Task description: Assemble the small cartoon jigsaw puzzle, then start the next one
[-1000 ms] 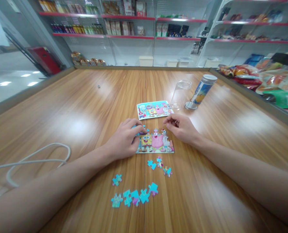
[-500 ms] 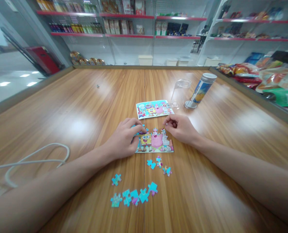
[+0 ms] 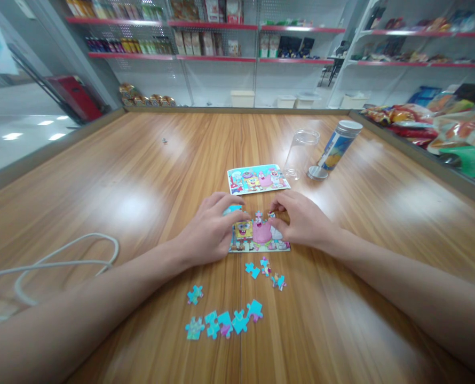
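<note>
Part-built puzzle [image 3: 261,236] lies flat on the bench [image 3: 149,176], centre of frame, just below the printed picture [image 3: 258,179]. Cartoon figures in yellow, pink and white show on it. Bottom edge is straight and finished; top edge is ragged, with tabs sticking up.

My left hand [image 3: 207,232] covers the puzzle's left side. Its fingers [image 3: 229,205] are loosely curled and press on a cyan piece at the upper left corner. Cannot tell whether they grip it or only rest on it.

My right hand [image 3: 301,220] sits on the upper right corner, thumb and fingertips drawn close together. Cannot tell if a piece is between them.

Both hands hide the puzzle's outer columns.

Loose pieces [image 3: 225,322] lie lower centre, a smaller cluster [image 3: 266,271] just under the puzzle. Their prints are too small to read.

Clear jar [image 3: 299,154], its lid [image 3: 316,172] and a labelled tube [image 3: 337,144] stand upper right. White cable [image 3: 61,261] is cut off at the left edge.
</note>
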The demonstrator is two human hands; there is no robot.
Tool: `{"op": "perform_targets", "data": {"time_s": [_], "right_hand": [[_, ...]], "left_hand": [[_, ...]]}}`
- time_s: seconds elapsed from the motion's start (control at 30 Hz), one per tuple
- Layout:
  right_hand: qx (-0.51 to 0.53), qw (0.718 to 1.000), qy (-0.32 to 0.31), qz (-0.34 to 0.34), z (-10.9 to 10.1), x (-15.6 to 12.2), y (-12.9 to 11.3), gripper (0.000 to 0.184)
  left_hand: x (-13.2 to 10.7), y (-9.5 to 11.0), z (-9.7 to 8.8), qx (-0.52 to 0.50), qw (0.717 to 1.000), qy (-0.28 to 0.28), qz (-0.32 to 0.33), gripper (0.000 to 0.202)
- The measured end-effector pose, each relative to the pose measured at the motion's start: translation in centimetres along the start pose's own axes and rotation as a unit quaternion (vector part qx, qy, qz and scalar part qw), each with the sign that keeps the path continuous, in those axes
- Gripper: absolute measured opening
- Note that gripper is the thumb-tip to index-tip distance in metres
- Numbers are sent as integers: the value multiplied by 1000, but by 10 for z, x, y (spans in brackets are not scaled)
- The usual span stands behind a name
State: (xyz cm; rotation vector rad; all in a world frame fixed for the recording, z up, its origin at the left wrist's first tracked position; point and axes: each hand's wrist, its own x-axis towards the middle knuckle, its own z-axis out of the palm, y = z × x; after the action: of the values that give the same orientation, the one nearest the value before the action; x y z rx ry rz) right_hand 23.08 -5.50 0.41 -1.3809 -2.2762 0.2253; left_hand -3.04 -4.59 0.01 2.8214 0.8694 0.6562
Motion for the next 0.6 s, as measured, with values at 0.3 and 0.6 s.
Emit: {"op": "perform_targets", "data": {"time_s": [0.3,0.6], "right_hand": [[14,1000,3,5,2,2,2,12],[33,995,94,15,1,6,8,13]], "left_hand": [[-1,0,4,11,996,-74,45,74],[0,1,2,5,996,-75,47,73]]}}
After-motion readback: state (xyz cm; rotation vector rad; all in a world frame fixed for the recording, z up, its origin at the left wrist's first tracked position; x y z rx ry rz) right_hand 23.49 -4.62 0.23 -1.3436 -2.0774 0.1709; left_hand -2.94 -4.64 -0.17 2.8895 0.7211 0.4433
